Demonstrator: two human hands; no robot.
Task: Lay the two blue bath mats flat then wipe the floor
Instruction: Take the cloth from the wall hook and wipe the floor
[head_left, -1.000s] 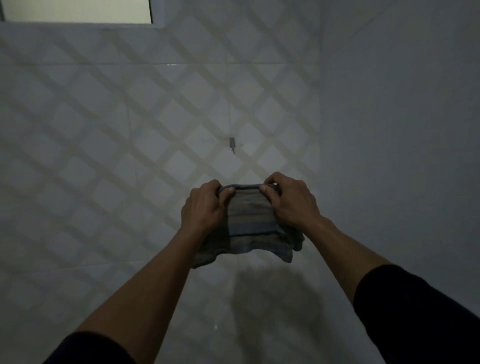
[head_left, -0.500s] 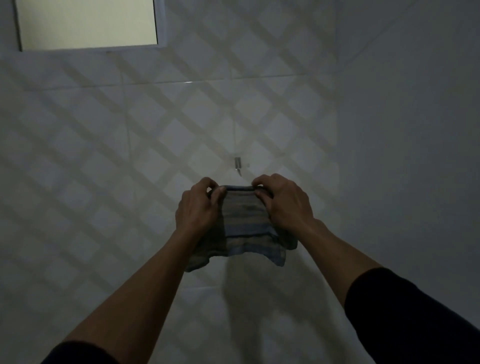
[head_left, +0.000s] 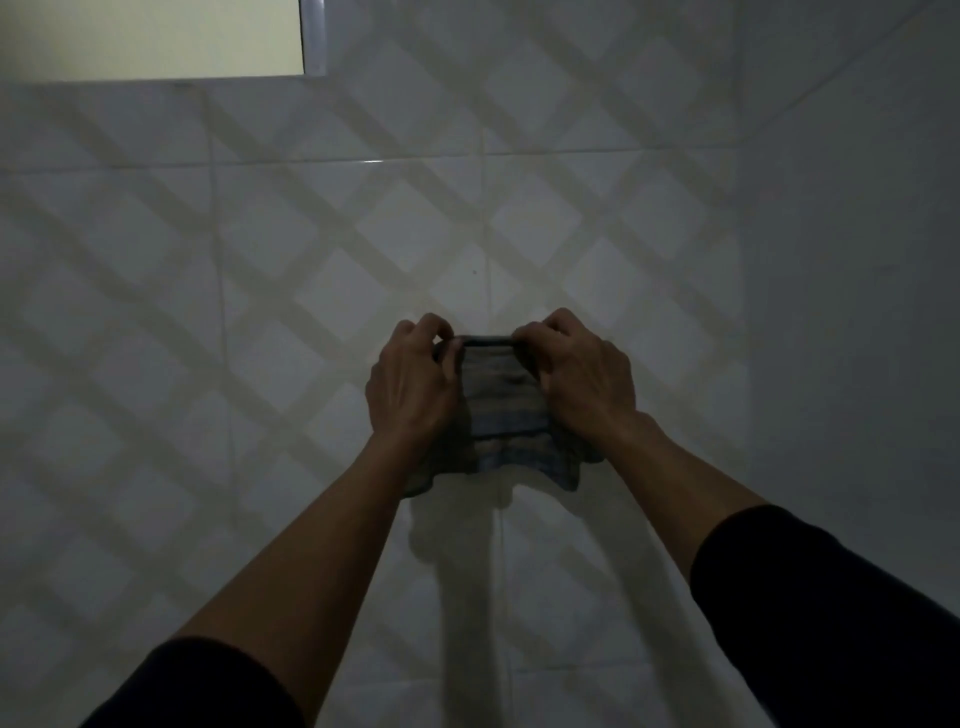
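Dim tiled wall (head_left: 311, 291) ahead. We see left hand (head_left: 410, 387) and right hand (head_left: 587, 384) pinching the striped cloth (head_left: 501, 410) by its top edge; the rest hangs below the fingers.

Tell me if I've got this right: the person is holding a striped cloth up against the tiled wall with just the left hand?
Not quite. The head view shows both hands gripping it: the left hand and the right hand each pinch the top edge of the striped cloth, held up before the tiled wall.

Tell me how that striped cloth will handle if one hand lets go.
The striped cloth probably flops: its lower edge sags and ripples below the left hand and right hand. It looks light, held by pinched fingertips alone. It would likely swing from the remaining corner.
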